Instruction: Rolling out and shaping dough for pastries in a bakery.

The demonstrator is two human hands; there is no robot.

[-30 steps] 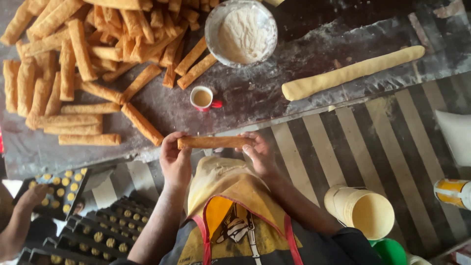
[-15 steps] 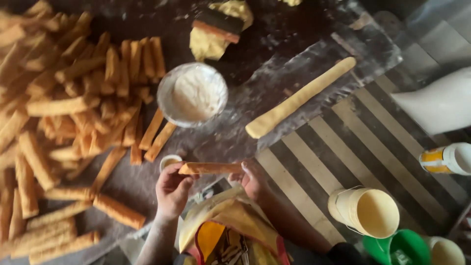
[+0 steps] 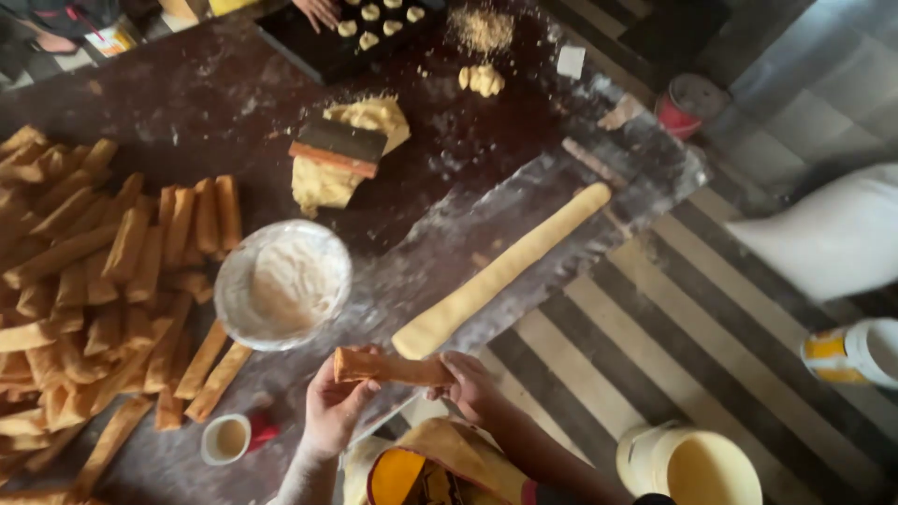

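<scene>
The dark floured worktop (image 3: 187, 103) carried a long dough rope (image 3: 500, 271) just past the right hand (image 3: 468, 383), a flour bowl (image 3: 282, 283) beyond the left hand (image 3: 332, 407), stacked pastry sticks (image 3: 103, 271) further left, and a small cup (image 3: 225, 439) beside that hand.

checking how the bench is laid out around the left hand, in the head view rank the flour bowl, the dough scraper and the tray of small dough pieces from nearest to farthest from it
From the left hand, which holds one end of a dough stick:
1. Flour bowl, just above the hand, a little to the left.
2. Dough scraper, farther up, lying on the lump of dough.
3. Tray of small dough pieces, at the far top edge.
</scene>
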